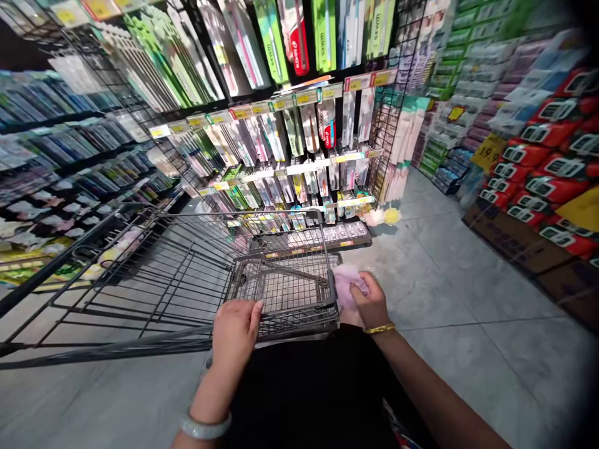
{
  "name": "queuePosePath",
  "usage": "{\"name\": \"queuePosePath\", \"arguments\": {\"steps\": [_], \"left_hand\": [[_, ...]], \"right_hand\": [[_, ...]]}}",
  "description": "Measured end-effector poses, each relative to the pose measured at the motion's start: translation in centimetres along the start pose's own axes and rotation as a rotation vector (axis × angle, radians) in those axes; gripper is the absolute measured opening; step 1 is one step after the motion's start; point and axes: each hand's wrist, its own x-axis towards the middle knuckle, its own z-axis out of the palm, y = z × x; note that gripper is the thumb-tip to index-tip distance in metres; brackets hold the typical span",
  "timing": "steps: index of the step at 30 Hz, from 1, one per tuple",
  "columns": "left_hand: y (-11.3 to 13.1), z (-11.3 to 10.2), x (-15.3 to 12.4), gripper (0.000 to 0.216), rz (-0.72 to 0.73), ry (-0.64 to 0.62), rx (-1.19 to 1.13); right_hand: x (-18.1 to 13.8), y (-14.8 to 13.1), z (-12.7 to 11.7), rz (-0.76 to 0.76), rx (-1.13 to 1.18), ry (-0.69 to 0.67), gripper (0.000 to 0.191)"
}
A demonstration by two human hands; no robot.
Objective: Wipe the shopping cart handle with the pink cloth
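Observation:
My left hand (pixel 234 330) is closed over the near side rail of a wire shopping cart (pixel 330 288), with a pale bangle on that wrist. Beyond the cart's right end, my right hand (pixel 374 302) pinches a lilac bath puff (pixel 345 279) between thumb and fingers. The puff looks soft and gauzy, and it hangs just beside the cart's corner, above the floor. A gold bracelet circles the right wrist. The part of the cart in view holds no goods that I can make out.
Ahead stands a rack of packaged toothbrushes (pixel 276 134), with white and yellow bath puffs (pixel 392 216) hanging low at its right end. Stacked red packs (pixel 555 168) line the right side over cartons. More stocked shelves (pixel 51 149) run along the left. Grey floor (pixel 435 268) lies between.

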Motion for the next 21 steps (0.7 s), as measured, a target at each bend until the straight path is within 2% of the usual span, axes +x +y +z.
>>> {"name": "queuePosePath", "arguments": {"steps": [2, 4, 6, 8, 11, 14, 18, 21], "left_hand": [[2.5, -0.1, 1.5, 0.043, -0.017, 0.06, -0.122], [5.4, 0.4, 3.3, 0.045, 0.02, 0.005, -0.244], [7.9, 1.4, 5.0, 0.05, 0.032, -0.097, -0.251], [9.5, 2.4, 6.3, 0.058, 0.029, -0.211, -0.209], [10.2, 3.6, 7.1, 0.068, 0.029, -0.437, -0.173], [10.0, 3.6, 6.7, 0.073, 0.076, -0.599, -0.19], [9.9, 2.6, 5.7, 0.072, 0.121, -0.619, -0.183], [9.8, 2.1, 5.1, 0.071, 0.111, -0.633, -0.19]], "right_hand": [[0.1, -0.7, 0.9, -0.093, 0.0, -0.031, 0.02], [-0.6, -0.5, 2.1, -0.108, -0.024, -0.023, 0.026], [-1.7, 0.8, 3.3, 0.022, -0.051, 0.027, 0.032], [-2.2, 2.4, 4.2, 0.234, -0.035, 0.028, 0.035], [-1.2, 3.8, 4.2, 0.357, 0.127, -0.099, 0.034], [1.7, 2.5, 3.3, 0.327, 0.27, -0.159, 0.03], [4.7, 0.3, 3.3, 0.162, 0.252, -0.04, 0.03], [4.4, 1.3, 4.9, 0.108, 0.064, 0.033, 0.028]]}}
